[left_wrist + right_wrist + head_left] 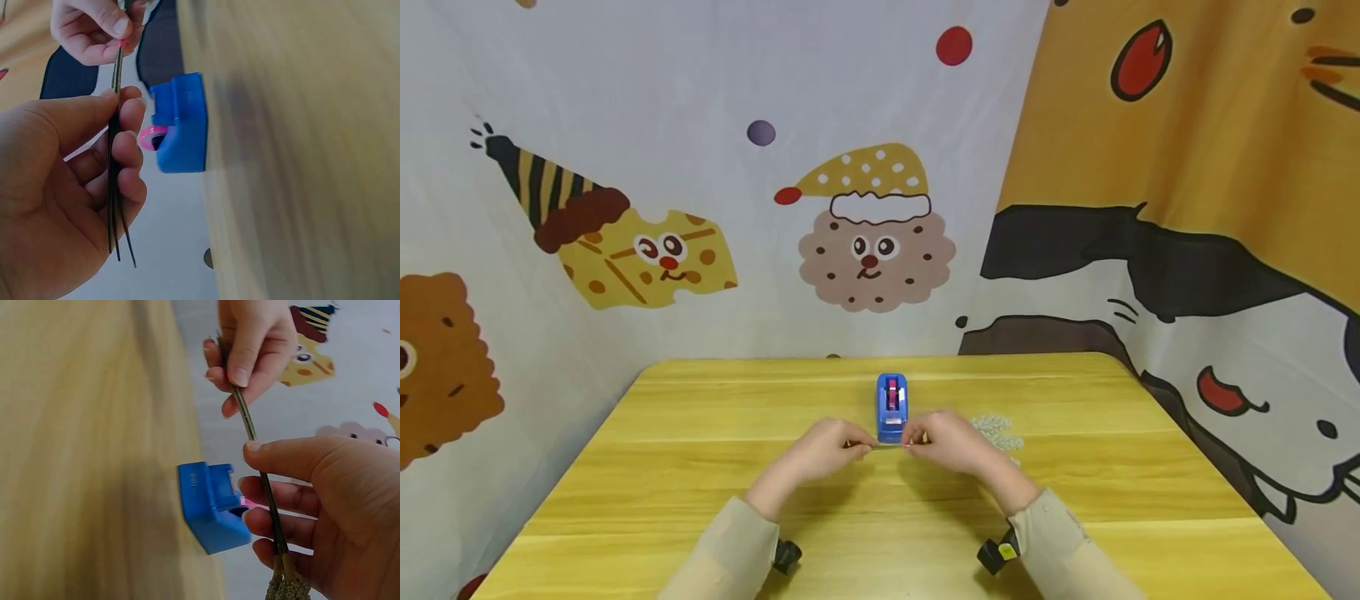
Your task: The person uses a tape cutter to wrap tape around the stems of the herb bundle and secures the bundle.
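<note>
A small bundle of thin dark-green stems (889, 447) runs level between both hands, just in front of a blue tape dispenser (892, 408). The left hand (831, 450) pinches the stems between thumb and fingers; their bare cut ends stick out past its palm in the left wrist view. Nearer the blossoms, the right hand (951, 442) pinches the same bundle. Pale, grainy flower heads (289, 589) stick out beyond the right palm. A bit of pink (122, 44) shows on the stems at the right fingertips; what it is I cannot tell for sure.
The dispenser holds a roll with a pink core (892, 393) and stands on a yellow wood-grain table (700, 467). A cartoon-printed cloth (700, 167) hangs behind the table. Dark wrist cameras (992, 554) hang beneath both sleeves.
</note>
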`<action>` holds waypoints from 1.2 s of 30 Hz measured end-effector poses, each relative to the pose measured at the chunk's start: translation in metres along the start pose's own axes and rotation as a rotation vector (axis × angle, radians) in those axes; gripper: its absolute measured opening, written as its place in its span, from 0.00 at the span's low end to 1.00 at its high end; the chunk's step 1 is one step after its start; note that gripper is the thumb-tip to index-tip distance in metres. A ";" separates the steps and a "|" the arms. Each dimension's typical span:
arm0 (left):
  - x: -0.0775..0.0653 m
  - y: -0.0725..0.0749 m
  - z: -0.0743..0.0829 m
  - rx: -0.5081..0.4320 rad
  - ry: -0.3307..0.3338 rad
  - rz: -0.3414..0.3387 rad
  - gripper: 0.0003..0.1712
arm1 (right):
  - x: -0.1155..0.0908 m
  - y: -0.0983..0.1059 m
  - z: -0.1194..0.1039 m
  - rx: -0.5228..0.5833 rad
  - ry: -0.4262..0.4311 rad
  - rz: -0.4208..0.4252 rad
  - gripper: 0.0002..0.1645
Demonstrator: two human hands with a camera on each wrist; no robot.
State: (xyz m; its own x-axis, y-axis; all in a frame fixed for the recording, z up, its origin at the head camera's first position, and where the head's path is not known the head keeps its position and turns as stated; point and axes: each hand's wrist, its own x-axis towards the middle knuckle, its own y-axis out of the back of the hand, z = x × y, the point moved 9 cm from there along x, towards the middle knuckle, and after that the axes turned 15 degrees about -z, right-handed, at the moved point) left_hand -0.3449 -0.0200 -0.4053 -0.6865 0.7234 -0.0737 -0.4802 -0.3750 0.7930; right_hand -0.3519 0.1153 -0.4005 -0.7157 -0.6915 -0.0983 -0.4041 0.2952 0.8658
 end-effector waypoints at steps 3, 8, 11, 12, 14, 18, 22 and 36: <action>0.001 -0.006 0.001 0.045 -0.003 -0.023 0.10 | -0.001 -0.005 0.002 -0.003 -0.005 -0.015 0.04; 0.003 -0.015 -0.002 0.086 -0.006 -0.066 0.09 | 0.000 -0.015 0.006 0.011 0.004 -0.044 0.03; 0.004 -0.019 -0.005 0.106 -0.002 -0.081 0.08 | 0.002 -0.021 0.009 0.000 0.012 -0.048 0.02; 0.004 -0.020 -0.007 0.110 0.003 -0.084 0.08 | 0.003 -0.023 0.010 0.000 0.011 -0.048 0.02; 0.004 -0.021 -0.009 0.118 0.010 -0.088 0.08 | 0.004 -0.027 0.013 0.003 0.003 -0.050 0.02; 0.002 -0.023 -0.012 0.132 0.023 -0.103 0.07 | 0.005 -0.032 0.014 0.021 -0.007 -0.058 0.02; 0.002 -0.024 -0.011 0.148 0.022 -0.115 0.05 | 0.004 -0.035 0.013 0.016 -0.003 -0.066 0.02; 0.007 -0.030 -0.004 0.242 0.077 -0.151 0.05 | 0.001 -0.039 0.015 -0.033 0.017 -0.088 0.05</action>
State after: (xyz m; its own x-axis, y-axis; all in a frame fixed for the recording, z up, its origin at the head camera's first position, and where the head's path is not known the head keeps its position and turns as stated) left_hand -0.3373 -0.0063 -0.4318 -0.6609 0.7111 -0.2397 -0.4418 -0.1105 0.8903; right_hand -0.3457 0.1129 -0.4417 -0.6682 -0.7251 -0.1662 -0.4457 0.2113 0.8699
